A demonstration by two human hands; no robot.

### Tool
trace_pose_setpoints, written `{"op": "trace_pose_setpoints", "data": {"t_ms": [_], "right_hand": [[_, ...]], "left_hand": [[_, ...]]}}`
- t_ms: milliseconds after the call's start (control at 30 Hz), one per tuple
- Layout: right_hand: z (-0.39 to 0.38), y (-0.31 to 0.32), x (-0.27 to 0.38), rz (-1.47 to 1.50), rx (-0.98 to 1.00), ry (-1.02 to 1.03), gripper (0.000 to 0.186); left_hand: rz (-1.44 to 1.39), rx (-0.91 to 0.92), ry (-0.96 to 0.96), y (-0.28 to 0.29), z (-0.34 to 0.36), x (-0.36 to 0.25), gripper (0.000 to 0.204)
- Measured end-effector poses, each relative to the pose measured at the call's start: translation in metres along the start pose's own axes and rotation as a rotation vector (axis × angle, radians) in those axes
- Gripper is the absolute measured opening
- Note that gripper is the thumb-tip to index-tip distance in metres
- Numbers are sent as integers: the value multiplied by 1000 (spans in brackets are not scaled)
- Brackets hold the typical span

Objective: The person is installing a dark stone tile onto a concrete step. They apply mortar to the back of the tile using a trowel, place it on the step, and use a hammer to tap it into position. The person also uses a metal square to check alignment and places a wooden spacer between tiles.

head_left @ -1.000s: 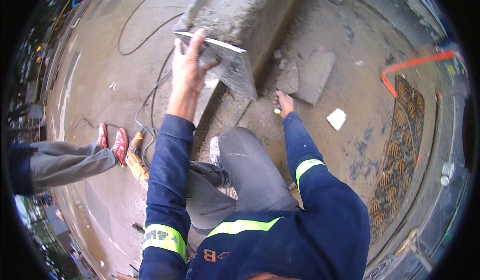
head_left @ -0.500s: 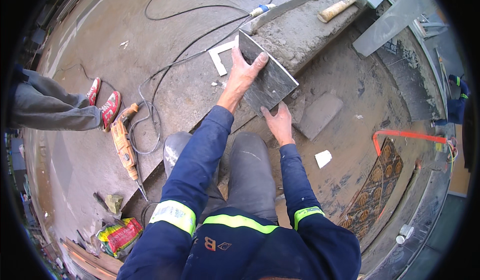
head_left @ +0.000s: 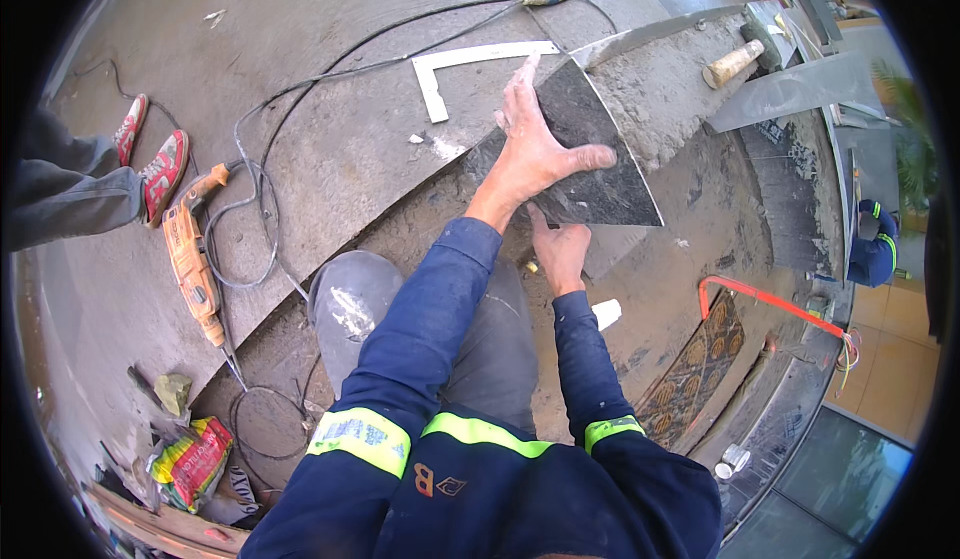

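Note:
A dark grey stone tile point(head_left: 612, 181) with a pale cut edge leans at the end of the rough mortar bed. Over its left part lies my left hand point(head_left: 535, 149), open, the thumb stretched across the tile's face and the fingers extended toward its far corner. At the near edge, my right hand point(head_left: 562, 254) has its fingers curled, with the index finger up against the tile's lower corner; their far side is hidden. A white L-shaped square point(head_left: 430, 89) lies on the slab just beyond my left hand.
An orange power drill point(head_left: 190, 264) and its black cable lie left, near another person's red shoes point(head_left: 163, 174). A wooden-handled tool point(head_left: 733, 64) rests on the mortar bed point(head_left: 655, 89). An orange bent bar point(head_left: 770, 304) is at right, a colourful bag point(head_left: 195, 459) at lower left.
The tile has shifted right and turned, now lower against the mortar bed's end. My left hand has moved with it and spread its fingers. The view has swung a little.

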State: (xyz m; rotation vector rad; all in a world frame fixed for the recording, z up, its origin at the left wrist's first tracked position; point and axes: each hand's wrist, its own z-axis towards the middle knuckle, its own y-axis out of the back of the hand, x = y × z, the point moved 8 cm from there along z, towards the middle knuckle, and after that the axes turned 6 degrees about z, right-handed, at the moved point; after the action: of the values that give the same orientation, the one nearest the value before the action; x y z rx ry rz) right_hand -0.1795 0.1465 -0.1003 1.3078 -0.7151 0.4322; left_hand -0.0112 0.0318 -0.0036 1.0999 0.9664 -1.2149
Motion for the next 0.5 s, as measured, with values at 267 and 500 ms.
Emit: {"op": "trace_pose_setpoints", "data": {"t_ms": [267,500], "right_hand": [[-7,-3,-10,-180,-16,-167,38],[-10,-5,-14,-93,-55,-141,34]], "left_hand": [[201,45,159,-4,-64,85,176],[137,54,351,-22,-93,149,181]]}}
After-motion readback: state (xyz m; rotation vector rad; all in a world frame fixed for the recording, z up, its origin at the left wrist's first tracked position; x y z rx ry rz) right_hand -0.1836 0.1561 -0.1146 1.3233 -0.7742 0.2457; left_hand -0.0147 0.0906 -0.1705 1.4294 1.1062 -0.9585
